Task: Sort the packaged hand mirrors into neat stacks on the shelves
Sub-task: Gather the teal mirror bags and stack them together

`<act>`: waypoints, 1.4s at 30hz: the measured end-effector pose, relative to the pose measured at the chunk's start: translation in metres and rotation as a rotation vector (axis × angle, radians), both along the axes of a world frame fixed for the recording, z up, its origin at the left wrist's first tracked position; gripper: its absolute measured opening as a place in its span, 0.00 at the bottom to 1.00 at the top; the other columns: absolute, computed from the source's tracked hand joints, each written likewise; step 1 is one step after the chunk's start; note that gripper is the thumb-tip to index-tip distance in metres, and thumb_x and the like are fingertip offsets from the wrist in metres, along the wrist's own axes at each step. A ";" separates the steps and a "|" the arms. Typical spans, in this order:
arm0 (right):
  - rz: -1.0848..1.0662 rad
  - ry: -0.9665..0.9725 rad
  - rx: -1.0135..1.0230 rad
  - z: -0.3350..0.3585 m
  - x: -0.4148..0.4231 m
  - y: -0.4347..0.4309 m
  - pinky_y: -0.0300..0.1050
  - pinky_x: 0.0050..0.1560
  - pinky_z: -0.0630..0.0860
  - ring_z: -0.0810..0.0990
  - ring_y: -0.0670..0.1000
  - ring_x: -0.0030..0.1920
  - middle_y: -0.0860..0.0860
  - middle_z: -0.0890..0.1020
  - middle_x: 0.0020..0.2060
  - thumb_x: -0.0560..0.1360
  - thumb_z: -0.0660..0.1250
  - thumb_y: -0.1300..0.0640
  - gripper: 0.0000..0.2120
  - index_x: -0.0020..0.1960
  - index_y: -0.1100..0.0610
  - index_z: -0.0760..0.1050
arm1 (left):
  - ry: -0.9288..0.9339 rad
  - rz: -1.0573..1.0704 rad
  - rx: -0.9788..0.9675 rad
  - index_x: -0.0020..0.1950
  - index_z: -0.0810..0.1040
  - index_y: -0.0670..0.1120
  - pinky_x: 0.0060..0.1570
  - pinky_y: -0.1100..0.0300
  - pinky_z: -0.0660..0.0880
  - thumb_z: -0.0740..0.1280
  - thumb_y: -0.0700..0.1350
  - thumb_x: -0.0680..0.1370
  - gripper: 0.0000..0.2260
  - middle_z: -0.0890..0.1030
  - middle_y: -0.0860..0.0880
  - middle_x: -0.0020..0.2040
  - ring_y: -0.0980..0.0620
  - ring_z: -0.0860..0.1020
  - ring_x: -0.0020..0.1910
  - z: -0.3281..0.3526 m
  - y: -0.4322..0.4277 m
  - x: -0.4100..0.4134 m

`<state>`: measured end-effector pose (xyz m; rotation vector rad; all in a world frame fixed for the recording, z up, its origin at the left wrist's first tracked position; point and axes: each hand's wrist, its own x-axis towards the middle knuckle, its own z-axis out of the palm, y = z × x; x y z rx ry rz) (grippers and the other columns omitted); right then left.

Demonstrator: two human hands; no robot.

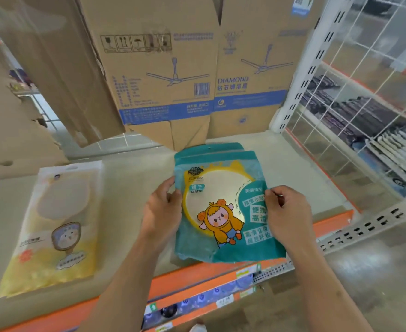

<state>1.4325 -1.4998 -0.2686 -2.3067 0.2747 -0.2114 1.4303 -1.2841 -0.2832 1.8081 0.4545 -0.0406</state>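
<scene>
A teal mirror package point(223, 207) with a yellow-rimmed round mirror and a cartoon sheep lies on top of a small stack of like teal packages point(211, 149) on the beige shelf point(135, 188). My left hand point(161, 212) grips its left edge, thumb on top. My right hand point(286, 212) pinches its right edge. A yellow-and-white mirror package point(58, 226) lies flat on the shelf to the left, apart from both hands.
Tall cardboard fan boxes point(173, 75) stand at the back of the shelf. A white wire grid panel point(355, 111) closes the right side, with packed goods behind it. The shelf's orange front edge point(197, 281) carries price labels.
</scene>
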 end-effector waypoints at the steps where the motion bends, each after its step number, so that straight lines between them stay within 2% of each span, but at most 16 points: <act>1: 0.006 0.006 0.004 0.001 0.004 -0.003 0.38 0.31 0.68 0.78 0.45 0.35 0.49 0.81 0.35 0.79 0.60 0.58 0.10 0.41 0.57 0.77 | 0.007 -0.002 0.024 0.65 0.73 0.59 0.45 0.47 0.81 0.57 0.46 0.81 0.15 0.83 0.53 0.40 0.55 0.82 0.40 -0.003 -0.003 0.003; 5: 0.025 0.061 0.060 0.003 0.016 -0.010 0.38 0.31 0.72 0.79 0.44 0.36 0.47 0.82 0.36 0.76 0.61 0.61 0.09 0.46 0.56 0.80 | 0.010 0.001 0.085 0.65 0.73 0.60 0.45 0.48 0.80 0.57 0.46 0.81 0.16 0.81 0.53 0.39 0.54 0.80 0.40 -0.006 -0.009 0.012; 9: 0.055 0.118 0.060 0.005 0.027 -0.017 0.29 0.27 0.67 0.77 0.39 0.35 0.40 0.78 0.36 0.77 0.59 0.61 0.10 0.50 0.52 0.78 | -0.005 -0.009 0.110 0.65 0.73 0.58 0.42 0.54 0.80 0.56 0.46 0.82 0.15 0.81 0.54 0.41 0.56 0.80 0.41 -0.007 -0.014 0.019; 12: 0.091 0.129 0.025 0.001 0.037 -0.021 0.28 0.27 0.67 0.74 0.36 0.37 0.45 0.80 0.44 0.80 0.58 0.59 0.13 0.59 0.55 0.78 | -0.022 -0.006 0.136 0.66 0.72 0.58 0.38 0.60 0.78 0.55 0.47 0.82 0.14 0.80 0.55 0.43 0.58 0.79 0.42 -0.011 -0.017 0.024; 14: 0.100 0.122 0.024 -0.003 0.041 -0.021 0.28 0.31 0.65 0.73 0.36 0.39 0.48 0.81 0.49 0.80 0.57 0.58 0.14 0.61 0.56 0.77 | -0.018 0.002 0.162 0.65 0.73 0.56 0.38 0.58 0.78 0.55 0.48 0.82 0.13 0.81 0.53 0.44 0.57 0.79 0.42 -0.015 -0.017 0.026; 17: 0.109 0.101 0.068 -0.007 0.045 -0.022 0.32 0.36 0.69 0.76 0.39 0.40 0.48 0.81 0.47 0.81 0.57 0.57 0.13 0.58 0.56 0.79 | 0.000 0.040 0.187 0.62 0.75 0.51 0.33 0.61 0.74 0.55 0.48 0.82 0.13 0.80 0.51 0.45 0.57 0.77 0.41 -0.018 -0.018 0.030; 19: 0.115 0.090 0.087 -0.011 0.048 -0.022 0.37 0.39 0.74 0.77 0.41 0.42 0.47 0.81 0.46 0.80 0.58 0.56 0.13 0.59 0.55 0.78 | 0.016 0.077 0.198 0.64 0.75 0.52 0.33 0.63 0.70 0.55 0.49 0.82 0.14 0.80 0.52 0.46 0.58 0.76 0.41 -0.019 -0.020 0.033; 22: 0.103 0.071 0.125 -0.014 0.053 -0.020 0.44 0.45 0.78 0.77 0.41 0.42 0.46 0.81 0.44 0.80 0.59 0.55 0.12 0.58 0.54 0.79 | 0.041 0.132 0.116 0.67 0.73 0.56 0.40 0.59 0.77 0.56 0.50 0.82 0.15 0.80 0.53 0.50 0.57 0.78 0.45 -0.020 -0.020 0.039; 26: 0.051 0.080 0.231 -0.018 0.055 -0.016 0.44 0.41 0.78 0.79 0.42 0.41 0.42 0.82 0.40 0.79 0.60 0.53 0.11 0.56 0.50 0.80 | 0.055 0.155 0.060 0.61 0.77 0.56 0.48 0.51 0.80 0.56 0.51 0.81 0.13 0.81 0.54 0.48 0.54 0.80 0.47 -0.018 -0.019 0.043; 28: 0.025 0.106 0.327 -0.020 0.056 -0.017 0.48 0.40 0.80 0.82 0.44 0.39 0.41 0.83 0.34 0.78 0.62 0.53 0.10 0.48 0.45 0.82 | 0.049 0.161 0.069 0.57 0.78 0.56 0.46 0.53 0.80 0.56 0.52 0.81 0.12 0.81 0.55 0.46 0.55 0.80 0.45 -0.016 -0.020 0.043; 30: 0.038 0.113 0.387 -0.020 0.054 -0.019 0.50 0.40 0.80 0.83 0.47 0.39 0.41 0.84 0.34 0.77 0.63 0.54 0.14 0.39 0.38 0.81 | 0.044 0.174 0.078 0.57 0.79 0.55 0.39 0.58 0.77 0.56 0.52 0.82 0.12 0.80 0.55 0.43 0.56 0.79 0.42 -0.013 -0.022 0.042; 33: 0.068 0.087 0.396 -0.018 0.050 -0.020 0.47 0.38 0.77 0.82 0.44 0.36 0.38 0.83 0.31 0.76 0.64 0.56 0.19 0.36 0.33 0.78 | 0.027 0.167 0.043 0.52 0.80 0.55 0.35 0.58 0.78 0.57 0.54 0.81 0.12 0.82 0.55 0.39 0.56 0.80 0.39 -0.010 -0.024 0.037; 36: 0.087 0.070 0.377 -0.019 0.048 -0.020 0.41 0.35 0.75 0.81 0.38 0.35 0.37 0.81 0.31 0.76 0.65 0.56 0.15 0.43 0.33 0.76 | -0.010 0.124 0.017 0.51 0.80 0.53 0.39 0.56 0.82 0.60 0.55 0.80 0.11 0.83 0.54 0.38 0.57 0.82 0.38 -0.010 -0.025 0.029; 39: 0.106 0.080 0.370 -0.022 0.049 -0.020 0.45 0.39 0.78 0.82 0.43 0.40 0.44 0.83 0.39 0.76 0.66 0.53 0.13 0.57 0.41 0.77 | -0.049 0.054 0.137 0.50 0.78 0.50 0.42 0.50 0.82 0.60 0.55 0.79 0.11 0.82 0.52 0.41 0.54 0.82 0.41 -0.014 -0.023 0.026; 42: 0.117 0.089 0.388 -0.024 0.049 -0.022 0.45 0.40 0.78 0.81 0.45 0.42 0.48 0.82 0.42 0.75 0.68 0.54 0.14 0.58 0.40 0.76 | -0.052 -0.006 0.231 0.51 0.75 0.49 0.41 0.53 0.81 0.60 0.55 0.80 0.11 0.81 0.53 0.43 0.55 0.81 0.42 -0.014 -0.023 0.024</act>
